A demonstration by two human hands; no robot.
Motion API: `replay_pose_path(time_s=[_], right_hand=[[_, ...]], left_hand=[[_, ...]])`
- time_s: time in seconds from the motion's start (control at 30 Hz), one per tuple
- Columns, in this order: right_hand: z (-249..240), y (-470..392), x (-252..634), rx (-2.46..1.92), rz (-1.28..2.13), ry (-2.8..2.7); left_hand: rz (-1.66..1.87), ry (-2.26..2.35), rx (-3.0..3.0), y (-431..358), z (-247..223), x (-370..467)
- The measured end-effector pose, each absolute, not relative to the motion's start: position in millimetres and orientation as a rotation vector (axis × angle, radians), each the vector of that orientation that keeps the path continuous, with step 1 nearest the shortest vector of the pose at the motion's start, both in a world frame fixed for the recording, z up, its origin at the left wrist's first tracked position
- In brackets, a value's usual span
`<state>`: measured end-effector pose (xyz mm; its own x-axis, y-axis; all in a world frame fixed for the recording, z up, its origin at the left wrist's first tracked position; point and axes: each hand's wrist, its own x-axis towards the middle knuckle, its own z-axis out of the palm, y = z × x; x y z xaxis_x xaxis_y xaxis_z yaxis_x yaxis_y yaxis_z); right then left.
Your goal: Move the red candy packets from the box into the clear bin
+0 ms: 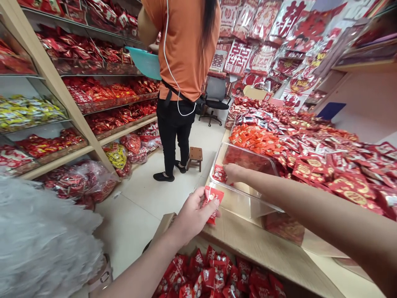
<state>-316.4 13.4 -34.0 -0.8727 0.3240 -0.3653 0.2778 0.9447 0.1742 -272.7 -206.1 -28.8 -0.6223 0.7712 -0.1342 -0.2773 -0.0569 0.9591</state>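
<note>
Between the fingers and thumb of my left hand (197, 213) is a small red candy packet (212, 203) with white print. My right hand (234, 174) reaches over the rim of a clear plastic bin (248, 205), its fingers closed on another red packet (219, 174) near the bin's left corner. Below my left hand, a box holds a heap of red packets (214, 273). Orange-red packets (256, 140) lie piled just behind the bin.
A person in an orange top (189, 54) stands ahead, holding a teal basin (144, 62). A small wooden stool (195, 155) is beside them. Shelves of packets (108, 93) line the left; heaped packets (328, 157) cover the right counter.
</note>
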Motion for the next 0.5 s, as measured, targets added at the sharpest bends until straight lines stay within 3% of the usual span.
replay_pose_path(time_s=[0.5], right_hand=[[-26,-1,-320,0.457,0.215,2.539]], left_hand=[[1.705,1.553,0.675,-206,-30,-272]])
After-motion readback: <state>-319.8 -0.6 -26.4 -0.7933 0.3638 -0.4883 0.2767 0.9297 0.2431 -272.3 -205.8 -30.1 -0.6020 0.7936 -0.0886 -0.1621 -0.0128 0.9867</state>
